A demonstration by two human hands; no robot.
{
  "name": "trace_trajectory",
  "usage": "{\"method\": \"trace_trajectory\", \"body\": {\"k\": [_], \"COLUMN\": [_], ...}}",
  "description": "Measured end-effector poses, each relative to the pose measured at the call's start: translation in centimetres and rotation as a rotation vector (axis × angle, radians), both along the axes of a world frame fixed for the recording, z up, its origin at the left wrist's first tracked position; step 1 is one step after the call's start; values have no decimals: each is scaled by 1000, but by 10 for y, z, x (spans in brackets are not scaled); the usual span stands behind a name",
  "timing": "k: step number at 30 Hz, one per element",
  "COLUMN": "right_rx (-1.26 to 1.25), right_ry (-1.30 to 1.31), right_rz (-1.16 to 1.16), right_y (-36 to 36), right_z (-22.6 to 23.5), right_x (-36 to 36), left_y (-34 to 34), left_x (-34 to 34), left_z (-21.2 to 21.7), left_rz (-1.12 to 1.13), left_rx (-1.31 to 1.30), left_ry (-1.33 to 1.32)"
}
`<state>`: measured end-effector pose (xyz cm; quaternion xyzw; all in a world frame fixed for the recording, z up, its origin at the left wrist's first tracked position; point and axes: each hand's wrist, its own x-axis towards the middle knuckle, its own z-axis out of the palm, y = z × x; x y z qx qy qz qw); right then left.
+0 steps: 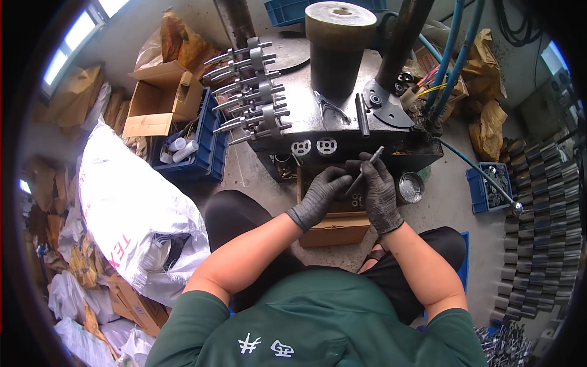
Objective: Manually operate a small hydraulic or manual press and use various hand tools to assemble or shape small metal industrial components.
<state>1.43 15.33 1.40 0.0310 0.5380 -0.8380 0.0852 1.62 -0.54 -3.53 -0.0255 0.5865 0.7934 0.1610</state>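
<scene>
Over an open cardboard box on the floor, just in front of the steel desk, the person's two gloved hands meet. The right hand has its fingers closed around the lower part of a thin metal rod, which slants up and away with its tip above the knuckles. The left hand curls inward, its fingertips touching or nearly touching the rod's lower end; whether it pinches a small part there cannot be told.

The rod looks stiff and light, a bare steel pin that would not bend in the hand, but smooth and possibly oily, so likely to slip lengthwise. The knit gloves should give grip. Holding it near the middle, as the right hand does, seems the surest place, leaving both ends free.

On the desk lie a row of shafted metal parts, a pair of pliers and a dark cylinder. A small metal bowl sits just right of the box.
</scene>
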Motion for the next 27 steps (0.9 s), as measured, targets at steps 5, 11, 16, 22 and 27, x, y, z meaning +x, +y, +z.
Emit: {"method": "trace_trajectory", "body": {"k": [5,11,16,22,27], "right_rx": [187,1558,2043,2286,2364], "right_ry": [135,606,828,1039,1238], "right_rz": [79,374,639,919,992], "right_y": [15,-12,-50,-96,-104], "right_z": [-10,47,73,76,36], "right_x": [-31,-72,-100,-105,-99], "left_y": [-11,-2,4,10,12], "left_x": [-34,-60,-65,-84,-92], "left_z": [-27,-43,-33,-76,-82], "left_rz": [304,405,351,340,469], "left_rx": [267,450,457,119,1052], "left_ry": [-391,-370,-388,19,-273]}}
